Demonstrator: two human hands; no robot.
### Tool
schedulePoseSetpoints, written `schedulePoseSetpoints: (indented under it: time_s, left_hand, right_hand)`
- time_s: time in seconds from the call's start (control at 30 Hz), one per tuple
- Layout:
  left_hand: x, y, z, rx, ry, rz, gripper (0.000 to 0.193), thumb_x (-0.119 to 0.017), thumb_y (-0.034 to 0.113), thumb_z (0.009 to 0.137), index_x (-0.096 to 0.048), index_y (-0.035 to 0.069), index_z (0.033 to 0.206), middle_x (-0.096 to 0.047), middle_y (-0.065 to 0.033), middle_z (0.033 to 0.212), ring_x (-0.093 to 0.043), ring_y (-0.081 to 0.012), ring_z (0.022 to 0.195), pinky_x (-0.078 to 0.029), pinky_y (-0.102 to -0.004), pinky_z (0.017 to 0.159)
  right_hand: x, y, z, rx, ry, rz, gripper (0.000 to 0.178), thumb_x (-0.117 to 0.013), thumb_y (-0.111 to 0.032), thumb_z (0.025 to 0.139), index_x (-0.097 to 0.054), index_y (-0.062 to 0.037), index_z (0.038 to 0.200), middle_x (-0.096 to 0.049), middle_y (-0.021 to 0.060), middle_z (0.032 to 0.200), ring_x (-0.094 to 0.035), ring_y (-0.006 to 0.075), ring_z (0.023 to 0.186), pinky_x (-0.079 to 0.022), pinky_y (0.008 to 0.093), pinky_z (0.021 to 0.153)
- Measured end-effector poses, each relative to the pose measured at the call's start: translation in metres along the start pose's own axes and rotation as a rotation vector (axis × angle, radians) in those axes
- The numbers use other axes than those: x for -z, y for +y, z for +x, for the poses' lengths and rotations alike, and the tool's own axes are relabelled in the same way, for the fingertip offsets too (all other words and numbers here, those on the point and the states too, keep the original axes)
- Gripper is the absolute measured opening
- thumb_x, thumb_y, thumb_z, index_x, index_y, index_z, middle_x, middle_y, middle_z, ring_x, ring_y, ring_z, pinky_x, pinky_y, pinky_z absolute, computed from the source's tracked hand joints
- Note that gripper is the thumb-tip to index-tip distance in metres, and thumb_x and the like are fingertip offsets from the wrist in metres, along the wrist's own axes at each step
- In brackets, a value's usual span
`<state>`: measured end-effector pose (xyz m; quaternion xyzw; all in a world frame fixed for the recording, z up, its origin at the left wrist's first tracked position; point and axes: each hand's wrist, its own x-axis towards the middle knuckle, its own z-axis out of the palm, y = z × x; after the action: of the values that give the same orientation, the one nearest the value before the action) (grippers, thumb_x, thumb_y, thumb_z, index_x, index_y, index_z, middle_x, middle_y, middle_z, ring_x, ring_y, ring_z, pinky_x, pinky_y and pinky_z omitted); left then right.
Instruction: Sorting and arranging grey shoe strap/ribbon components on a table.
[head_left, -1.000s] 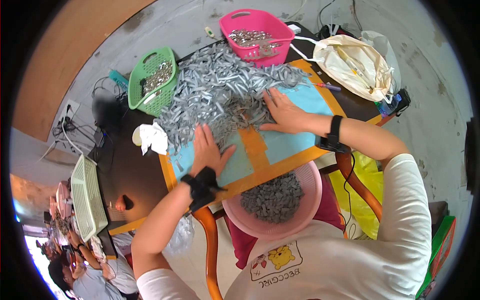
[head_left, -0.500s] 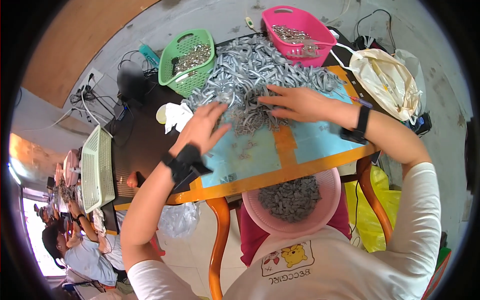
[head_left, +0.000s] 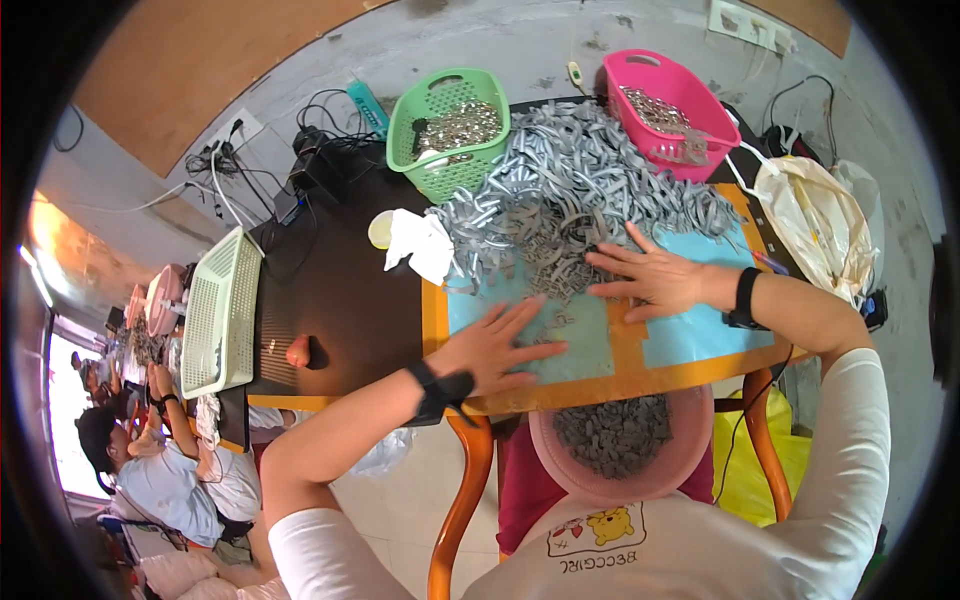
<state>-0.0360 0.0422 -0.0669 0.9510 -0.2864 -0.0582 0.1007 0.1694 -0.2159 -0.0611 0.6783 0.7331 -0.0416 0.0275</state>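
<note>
A big heap of curved grey strips (head_left: 590, 160) lies on the table, with smaller, darker scraps (head_left: 555, 260) at its near side. My right hand (head_left: 655, 278) is spread open at the heap's near right edge, its fingertips by the dark scraps. Close to the table's front edge, my left hand (head_left: 492, 352) has its fingers spread low over the blue mat (head_left: 690, 338), holding nothing. A few small reddish bits lie near its fingertips. Below the table edge, a pink basin (head_left: 545, 445) on my lap contains many dark grey pieces (head_left: 615, 435).
Behind the heap stand a green basket (head_left: 430, 165) and a pink basket (head_left: 690, 85), both with shiny metal parts. White tissue (head_left: 420, 245) lies left of the heap. Farther left are a reddish object (head_left: 298, 351) and a pale basket (head_left: 222, 320). A cream bag (head_left: 815, 220) sits at right.
My left hand has drawn back from the heap toward the front edge. My right hand has shifted nearer, with its fingers more spread. The whole view has shifted too.
</note>
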Motion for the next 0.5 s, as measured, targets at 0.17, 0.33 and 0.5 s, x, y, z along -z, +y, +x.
schedulePoseSetpoints:
  time_s: [0.17, 0.33, 0.5]
  left_hand:
    - [0.0, -0.032, 0.035, 0.155, 0.219, 0.196, 0.045, -0.054, 0.037, 0.087, -0.049, 0.028, 0.131, -0.019, -0.024, 0.147, -0.022, -0.0394, 0.136, -0.024, -0.0512, 0.107]
    - [0.054, -0.061, 0.02, 0.337, 0.337, 0.272, 0.035, -0.063, 0.014, 0.08, -0.064, 0.018, 0.114, -0.025, -0.0217, 0.146, -0.031, -0.0394, 0.132, -0.031, -0.0448, 0.106]
    - [0.081, -0.058, -0.01, 0.413, 0.514, 0.248, 0.03, -0.059, 0.009, 0.081, -0.063, 0.008, 0.111, -0.038, -0.0232, 0.138, -0.041, -0.0366, 0.125, -0.037, -0.039, 0.103]
  right_hand:
    - [0.016, 0.019, 0.067, -0.06, 0.224, -0.286, 0.059, -0.049, -0.048, 0.089, -0.029, -0.0337, 0.142, -0.018, 0.0029, 0.152, -0.015, 0.0256, 0.14, -0.012, 0.065, 0.106]
    - [0.043, 0.018, 0.084, -0.099, 0.316, -0.291, 0.058, -0.048, -0.048, 0.089, -0.03, -0.0326, 0.142, -0.02, 0.0009, 0.152, -0.017, 0.0243, 0.139, -0.016, 0.0659, 0.104]
    - [0.022, -0.03, 0.085, 0.488, 0.203, -0.144, 0.055, -0.042, -0.046, 0.092, -0.032, -0.024, 0.141, -0.027, -0.0008, 0.149, -0.02, 0.0196, 0.139, -0.014, 0.0623, 0.107]
